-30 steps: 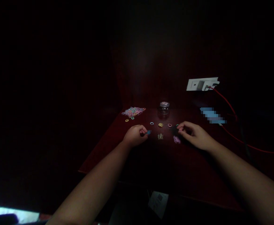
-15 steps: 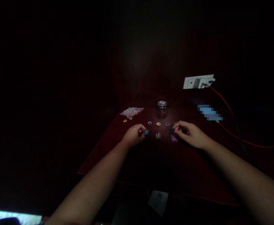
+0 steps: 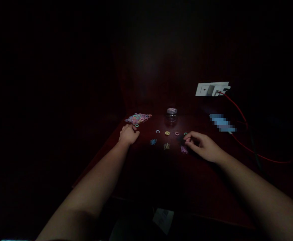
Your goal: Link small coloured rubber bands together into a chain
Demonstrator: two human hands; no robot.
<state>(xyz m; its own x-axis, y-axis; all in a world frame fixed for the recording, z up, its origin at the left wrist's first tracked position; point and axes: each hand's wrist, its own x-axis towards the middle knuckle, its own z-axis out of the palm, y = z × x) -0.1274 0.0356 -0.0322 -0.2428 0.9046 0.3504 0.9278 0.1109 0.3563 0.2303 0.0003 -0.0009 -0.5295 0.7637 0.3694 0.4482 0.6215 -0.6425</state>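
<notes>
My left hand (image 3: 128, 134) is at the near edge of a pile of mixed pastel elastic bands (image 3: 137, 118). Its thumb stands apart from the bent fingers, and I see nothing held. A green band (image 3: 136, 125) lies just beyond its fingertips. My right hand (image 3: 203, 146) is curled closed above the table, thumb near the fingertips; anything between them is too small to make out. Beside it lie a purple bunch of bands (image 3: 184, 149) and a green ring band (image 3: 185, 134). Further left are a pink ring (image 3: 177, 134), yellow rings (image 3: 167, 133) and a pale blue ring (image 3: 158, 131).
Blue bands (image 3: 153, 142) and a yellowish bunch (image 3: 166, 146) lie on the dark red table (image 3: 146, 174). A clear lidded jar (image 3: 171, 115) stands behind. A wall socket (image 3: 203, 89) feeds a red cable (image 3: 239, 106); a blurred blue item (image 3: 222, 123) lies at right.
My left hand has moved left and away from me, from the blue bands to the pile, covering where a loose yellow band lay. My right hand has hardly moved. The view has shifted slightly.
</notes>
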